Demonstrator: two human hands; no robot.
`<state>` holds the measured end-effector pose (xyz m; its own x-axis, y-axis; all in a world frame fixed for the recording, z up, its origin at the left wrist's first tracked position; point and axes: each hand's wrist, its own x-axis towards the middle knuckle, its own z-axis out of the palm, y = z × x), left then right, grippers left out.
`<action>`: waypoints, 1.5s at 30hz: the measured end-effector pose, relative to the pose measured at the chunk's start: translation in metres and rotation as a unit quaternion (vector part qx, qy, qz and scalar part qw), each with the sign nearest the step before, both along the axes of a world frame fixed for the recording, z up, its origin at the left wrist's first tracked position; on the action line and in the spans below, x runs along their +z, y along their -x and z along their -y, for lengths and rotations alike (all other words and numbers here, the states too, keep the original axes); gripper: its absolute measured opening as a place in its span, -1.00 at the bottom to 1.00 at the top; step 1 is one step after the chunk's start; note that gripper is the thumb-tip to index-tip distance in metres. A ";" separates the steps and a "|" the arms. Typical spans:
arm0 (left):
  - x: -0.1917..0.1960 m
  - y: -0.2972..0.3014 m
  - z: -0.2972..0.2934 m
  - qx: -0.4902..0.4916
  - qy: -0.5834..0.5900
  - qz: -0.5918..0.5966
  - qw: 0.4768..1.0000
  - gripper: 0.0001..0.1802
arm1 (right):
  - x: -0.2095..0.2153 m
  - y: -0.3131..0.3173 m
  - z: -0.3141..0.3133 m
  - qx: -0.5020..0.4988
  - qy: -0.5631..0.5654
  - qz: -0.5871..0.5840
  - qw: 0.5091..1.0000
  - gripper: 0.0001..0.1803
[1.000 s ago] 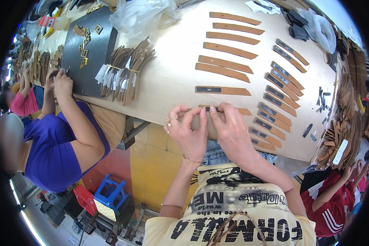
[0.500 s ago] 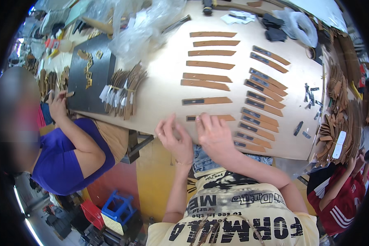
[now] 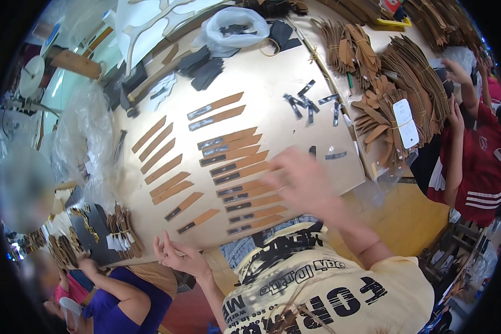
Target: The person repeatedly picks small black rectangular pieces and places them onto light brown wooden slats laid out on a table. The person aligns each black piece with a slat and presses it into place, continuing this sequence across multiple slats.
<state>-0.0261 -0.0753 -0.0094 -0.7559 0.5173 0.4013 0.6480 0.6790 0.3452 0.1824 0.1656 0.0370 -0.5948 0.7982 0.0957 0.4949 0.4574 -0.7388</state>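
Note:
My left hand [image 3: 179,257] is raised at the table's near edge with its fingers apart, holding nothing. Nearest to it lies a brown leather strip with a dark patch [image 3: 199,221] on one end. My right hand [image 3: 303,177] is over the table, smeared by motion, so its grip does not show. It is beside the right ends of a column of brown strips [image 3: 240,179], whose left ends carry dark patches, some glossy. Loose black strips [image 3: 335,156] lie just to its right, one partly hidden by the hand. Plain brown strips [image 3: 160,147] lie in a column further left.
More small black strips [image 3: 309,103] are scattered farther back. A plastic bag [image 3: 234,28] and black pieces [image 3: 203,67] lie at the far side. Bundled brown strips [image 3: 417,78] fill the right. Co-workers in purple [image 3: 131,289] and dark red [image 3: 481,156] sit on either side.
The view has swung to the right. My right hand has left the nearest patched strip in the left column and moved right towards the loose black strips. My left hand stays near the table edge.

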 end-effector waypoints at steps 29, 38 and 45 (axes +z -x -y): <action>0.054 -0.051 -0.201 -0.298 -0.078 0.616 0.725 -0.76 | 0.038 -0.025 -0.020 0.007 -0.030 0.020 0.999 -0.84; 0.061 -0.028 -0.180 -0.197 -0.248 0.597 0.737 -0.82 | 0.028 -0.038 -0.040 -0.007 -0.052 0.189 0.981 -0.72; 0.079 -0.043 -0.147 -0.295 -0.338 0.307 0.839 -0.79 | 0.047 -0.006 -0.054 0.074 -0.036 0.111 0.990 -0.65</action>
<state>0.0164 0.0719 0.0697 -0.6194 0.6854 0.3828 0.3622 -0.1832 0.9139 0.1887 0.2191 0.0840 -0.7182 0.6959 0.0031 0.5645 0.5852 -0.5821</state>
